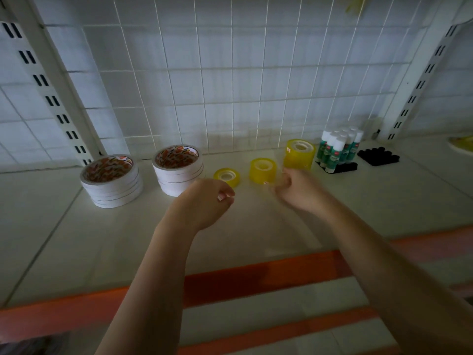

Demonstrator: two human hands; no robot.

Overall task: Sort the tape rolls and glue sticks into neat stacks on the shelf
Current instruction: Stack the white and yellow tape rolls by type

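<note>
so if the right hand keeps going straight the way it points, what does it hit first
Probably the middle yellow tape stack: the right hand points up-left at it, blurred, so depth is unclear.

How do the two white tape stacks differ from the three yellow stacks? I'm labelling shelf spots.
The white stacks are wide, with patterned orange cores; the yellow stacks are narrower, translucent, with plain white cores. The white stacks look alike in height; the yellow ones rise rightward. All stand upright on the shelf.
</note>
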